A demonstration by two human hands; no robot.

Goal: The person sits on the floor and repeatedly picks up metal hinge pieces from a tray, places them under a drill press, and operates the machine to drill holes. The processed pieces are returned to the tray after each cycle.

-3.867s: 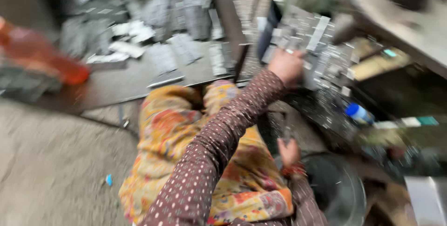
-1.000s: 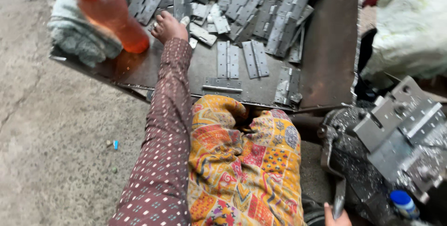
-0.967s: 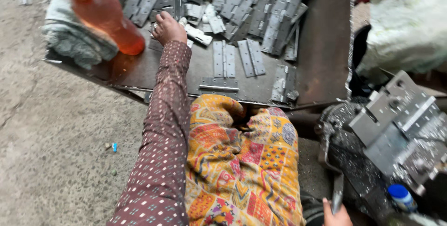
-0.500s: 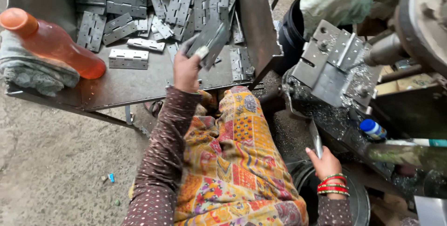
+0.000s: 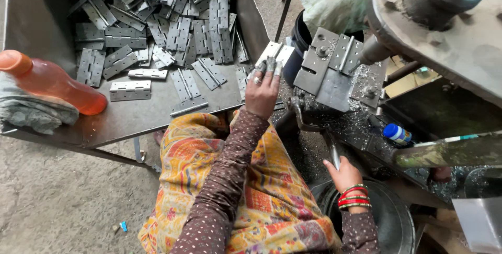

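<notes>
I see L hand [image 5: 263, 89] clamped on a steel hinge [image 5: 277, 52], frame centre, beside the drill jig [image 5: 334, 71]. R hand [image 5: 342, 173] closed round a lever handle [image 5: 333, 154], lower right.

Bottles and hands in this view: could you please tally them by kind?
Bottles: 2, the orange bottle and the small blue-capped bottle.
Hands: 2, the left hand holding a hinge, the right hand gripping a lever.
Total: 4.
</notes>
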